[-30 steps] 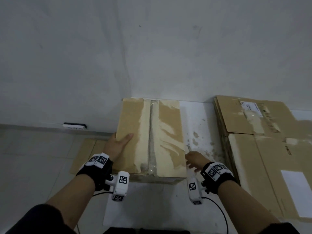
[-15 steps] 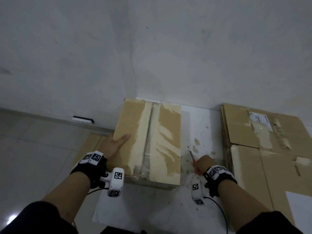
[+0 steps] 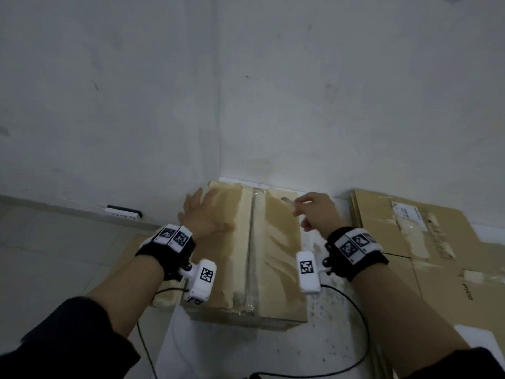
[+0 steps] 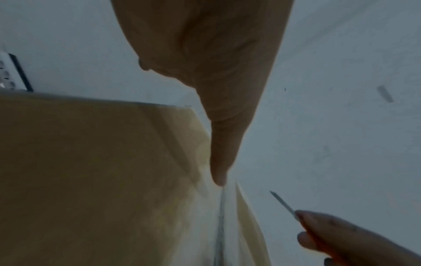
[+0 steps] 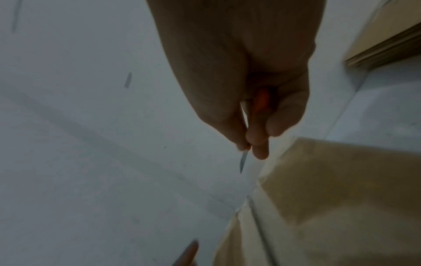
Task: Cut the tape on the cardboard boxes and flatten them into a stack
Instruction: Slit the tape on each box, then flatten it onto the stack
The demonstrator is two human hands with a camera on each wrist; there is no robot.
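Observation:
A closed cardboard box (image 3: pixel 276 258) stands on the floor against the wall, with a taped centre seam (image 3: pixel 252 242) running away from me. My left hand (image 3: pixel 200 214) lies flat, fingers spread, on the box's left flap (image 4: pixel 91 171) near the far edge. Over the far right part of the box, my right hand (image 3: pixel 314 212) pinches a utility knife. Its thin blade (image 3: pixel 287 200) points left towards the seam's far end. The blade (image 5: pixel 243 161) hangs just above the box's far edge, and the blade (image 4: pixel 282 204) also shows beside the seam.
Flattened cardboard boxes (image 3: pixel 415 242) lie stacked on the floor to the right. More flat cardboard (image 3: pixel 128 258) lies under the left side of the box. A power strip (image 3: pixel 123 212) sits at the wall's foot on the left. Cables (image 3: pixel 355 359) trail near me.
My right hand has risen from the floor beside the box and carried the knife over its far right flap. My left hand slid from the near left edge further up the flap.

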